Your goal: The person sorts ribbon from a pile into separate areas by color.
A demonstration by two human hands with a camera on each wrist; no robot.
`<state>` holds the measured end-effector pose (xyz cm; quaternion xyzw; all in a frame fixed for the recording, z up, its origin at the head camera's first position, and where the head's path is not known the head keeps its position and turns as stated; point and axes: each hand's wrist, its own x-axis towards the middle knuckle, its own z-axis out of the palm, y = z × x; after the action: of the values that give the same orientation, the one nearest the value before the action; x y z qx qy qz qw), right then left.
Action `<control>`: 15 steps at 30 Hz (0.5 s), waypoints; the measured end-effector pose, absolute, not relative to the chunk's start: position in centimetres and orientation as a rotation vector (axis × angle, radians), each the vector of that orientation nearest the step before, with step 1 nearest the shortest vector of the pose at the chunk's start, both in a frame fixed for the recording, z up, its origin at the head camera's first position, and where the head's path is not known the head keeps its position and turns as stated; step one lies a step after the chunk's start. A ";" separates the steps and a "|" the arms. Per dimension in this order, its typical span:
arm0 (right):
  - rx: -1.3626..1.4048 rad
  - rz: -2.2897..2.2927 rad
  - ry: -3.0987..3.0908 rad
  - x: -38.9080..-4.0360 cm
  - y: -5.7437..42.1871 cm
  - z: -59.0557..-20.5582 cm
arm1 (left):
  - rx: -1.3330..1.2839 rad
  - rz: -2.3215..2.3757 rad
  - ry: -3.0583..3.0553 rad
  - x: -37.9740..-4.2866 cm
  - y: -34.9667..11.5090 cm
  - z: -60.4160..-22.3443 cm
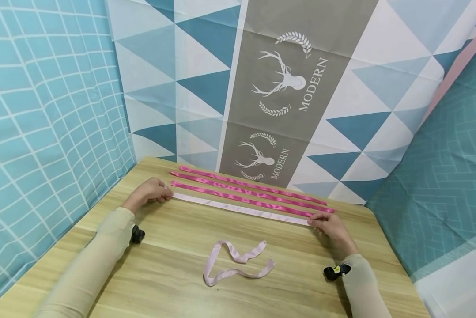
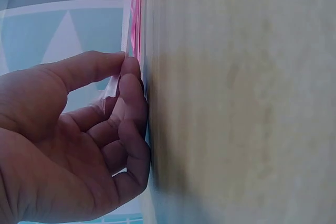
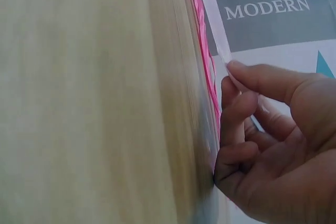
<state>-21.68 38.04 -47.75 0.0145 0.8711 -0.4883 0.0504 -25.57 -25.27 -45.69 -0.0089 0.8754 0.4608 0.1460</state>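
Note:
A pale pink ribbon (image 1: 238,208) is stretched straight between the two hands in the head view. My left hand (image 1: 155,190) pinches its left end between thumb and forefinger; in the left wrist view a short tail of ribbon (image 2: 111,86) shows inside the fingers. At the other end my right hand (image 1: 328,224) pinches the ribbon, thumb against forefinger, as the right wrist view also shows. Just behind it, three dark pink ribbons lie side by side, the nearest (image 1: 242,199), the middle (image 1: 246,190) and the farthest (image 1: 254,184).
A second pale pink ribbon (image 1: 216,260) lies loosely bent on the wooden table (image 1: 166,274), nearer the front. Patterned cloth (image 1: 277,88) hangs behind the table, with a blue checked cloth (image 1: 43,110) at the left and a teal one (image 1: 440,185) at the right.

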 end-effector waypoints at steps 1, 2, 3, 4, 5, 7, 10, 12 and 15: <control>0.050 -1.472 2.661 -21.7 37.9 -47.7 | -0.019 1.323 2.524 -25.6 -25.3 -45.7; 0.067 -1.472 2.665 -21.8 37.8 -47.7 | -0.023 1.320 2.527 -25.6 -25.3 -45.7; 0.083 -1.473 2.667 -21.8 37.8 -47.6 | -0.026 1.317 2.531 -25.6 -25.3 -45.8; 0.089 -1.470 2.670 -21.8 37.7 -47.6 | -0.028 1.313 2.537 -25.6 -25.3 -45.8; 0.104 -1.469 2.673 -21.8 37.7 -47.6 | -0.032 1.307 2.545 -25.7 -25.4 -45.8; 0.119 -1.464 2.678 -21.7 37.6 -47.5 | -0.043 1.297 2.557 -25.7 -25.5 -45.9; 0.117 -1.438 2.697 -21.6 37.5 -47.5 | -0.064 1.290 2.567 -25.7 -25.6 -45.9; 0.128 -1.419 2.705 -21.5 37.5 -47.6 | -0.062 1.283 2.569 -25.8 -25.6 -45.9; 0.162 -1.394 2.705 -21.4 37.5 -47.7 | -0.038 1.257 2.584 -25.9 -25.5 -45.9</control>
<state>-21.45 37.46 -47.71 0.0532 0.8866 -0.4570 0.0473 -25.92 -25.51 -45.93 -0.0132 0.8911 0.4334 0.1336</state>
